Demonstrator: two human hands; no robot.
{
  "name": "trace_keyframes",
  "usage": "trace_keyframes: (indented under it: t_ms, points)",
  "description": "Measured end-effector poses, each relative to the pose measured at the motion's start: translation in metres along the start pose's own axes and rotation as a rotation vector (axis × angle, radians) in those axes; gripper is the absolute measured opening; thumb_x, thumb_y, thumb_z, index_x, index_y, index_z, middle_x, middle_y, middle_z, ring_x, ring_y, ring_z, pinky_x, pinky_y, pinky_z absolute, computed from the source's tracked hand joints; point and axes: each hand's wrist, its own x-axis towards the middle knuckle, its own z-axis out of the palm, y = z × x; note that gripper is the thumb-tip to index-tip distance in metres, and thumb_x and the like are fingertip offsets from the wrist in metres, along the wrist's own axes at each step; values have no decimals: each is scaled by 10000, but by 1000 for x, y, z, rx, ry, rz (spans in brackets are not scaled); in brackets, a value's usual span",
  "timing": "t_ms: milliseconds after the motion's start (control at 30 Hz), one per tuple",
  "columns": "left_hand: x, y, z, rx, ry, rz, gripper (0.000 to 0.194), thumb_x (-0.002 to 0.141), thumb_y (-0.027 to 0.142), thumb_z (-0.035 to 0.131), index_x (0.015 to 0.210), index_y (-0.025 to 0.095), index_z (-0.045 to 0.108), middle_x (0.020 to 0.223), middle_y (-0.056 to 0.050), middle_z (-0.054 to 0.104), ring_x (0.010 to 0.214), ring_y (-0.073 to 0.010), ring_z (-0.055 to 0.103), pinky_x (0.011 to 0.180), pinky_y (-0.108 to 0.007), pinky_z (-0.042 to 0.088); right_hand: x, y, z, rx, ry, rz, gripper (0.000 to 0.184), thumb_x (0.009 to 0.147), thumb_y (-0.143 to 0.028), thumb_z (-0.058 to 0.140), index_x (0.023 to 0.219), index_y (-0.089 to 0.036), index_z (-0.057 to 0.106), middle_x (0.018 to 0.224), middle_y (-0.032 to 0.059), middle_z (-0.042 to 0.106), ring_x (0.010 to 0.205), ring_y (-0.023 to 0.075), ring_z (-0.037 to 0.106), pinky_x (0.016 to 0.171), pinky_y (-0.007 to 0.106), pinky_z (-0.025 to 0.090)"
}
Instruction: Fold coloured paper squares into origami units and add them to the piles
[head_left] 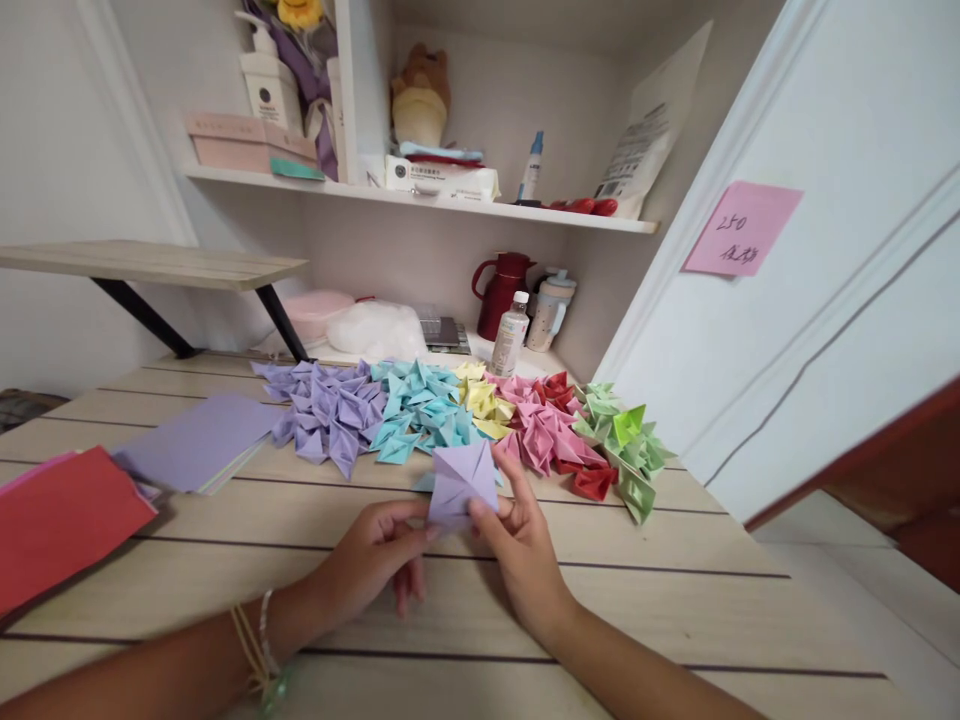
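Note:
A small lilac square of folded origami paper [459, 478], with creases crossing its face, is held up above the wooden table. My left hand [386, 550] pinches its lower left corner between thumb and finger. On the other side, my right hand [517, 545] grips it, thumb on the front and fingers at the right edge and behind. Just beyond lies a row of folded paper pieces: a purple pile [330, 410], a blue pile [424, 405], a yellow pile [484, 395], a pink pile [544, 430] with red ones mixed in, and a green pile [626, 435].
Purple paper sheets [199, 440] and a red paper stack [67, 525] lie at the left. A small raised shelf [150, 262] stands behind them. At the back are a plastic bottle [511, 338], a dark red jug [504, 295] and a tumbler [552, 310].

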Motion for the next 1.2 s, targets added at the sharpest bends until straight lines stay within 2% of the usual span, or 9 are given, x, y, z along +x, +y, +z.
trace_keyframes:
  t_ms: [67, 200, 400, 567, 700, 767, 900, 1033, 1200]
  points:
    - [1, -1, -1, -48, 26, 5, 299, 740, 367, 564, 915, 130, 611, 407, 19, 578, 278, -111, 449, 308, -201, 354, -2, 0, -1, -94, -19, -18, 255, 813, -425, 579, 959, -223, 630, 737, 13, 622, 709, 156, 558, 692, 268, 439]
    - [4, -1, -3, -143, 134, 118, 264, 673, 349, 654, 849, 153, 666, 600, -20, 652, 476, -132, 565, 451, -216, 420, -2, 2, -6, -214, -70, -63, 307, 812, -431, 569, 623, -204, 656, 973, 59, 588, 974, 216, 514, 846, 308, 388]
    - [4, 1, -4, -266, 237, 100, 368, 659, 457, 682, 896, 177, 659, 732, -37, 676, 606, -148, 590, 556, -228, 426, 1, 8, -11, -133, -59, 57, 180, 784, -377, 582, 837, -238, 683, 1251, 57, 478, 1157, 266, 420, 881, 360, 387]
    - [6, 2, -6, -354, 323, 134, 376, 629, 437, 714, 891, 175, 653, 789, -36, 685, 617, -142, 594, 557, -220, 422, 1, 5, -8, 39, -210, 121, 263, 728, -295, 631, 991, -282, 646, 1342, 40, 431, 1149, 260, 457, 837, 367, 441]
    - [5, 3, -5, -378, 312, 134, 312, 654, 389, 703, 879, 178, 659, 804, -33, 689, 663, -157, 609, 598, -237, 450, 3, 4, -4, -72, -169, 116, 130, 711, -338, 694, 722, -209, 678, 1267, 74, 514, 1186, 250, 439, 896, 355, 400]
    - [4, 3, -4, -364, 283, 125, 304, 668, 377, 691, 900, 182, 668, 818, -40, 695, 701, -175, 621, 627, -255, 468, 4, 5, -3, -85, -143, 131, 190, 687, -348, 720, 638, -182, 640, 1129, 79, 596, 1043, 229, 544, 842, 330, 428]
    - [0, 6, -2, -300, 194, 114, 347, 682, 387, 677, 969, 190, 675, 844, -50, 708, 720, -191, 636, 659, -280, 488, 6, 7, 0, 57, -73, 188, 280, 617, -308, 775, 793, -210, 581, 842, -4, 620, 630, 118, 581, 595, 240, 463]
    - [-2, 6, -1, -262, 176, 115, 422, 674, 387, 695, 1041, 183, 650, 775, -50, 703, 665, -184, 632, 619, -281, 493, 6, 9, 0, 101, -4, 163, 373, 573, -272, 803, 831, -227, 537, 854, -19, 590, 595, 101, 562, 545, 220, 454]
    - [1, 5, -1, -255, 217, 119, 391, 708, 405, 662, 1020, 171, 632, 749, -52, 686, 663, -193, 649, 603, -292, 507, 6, 11, -2, 10, 50, 159, 287, 602, -306, 784, 712, -194, 544, 596, -48, 545, 464, 74, 453, 463, 200, 379]
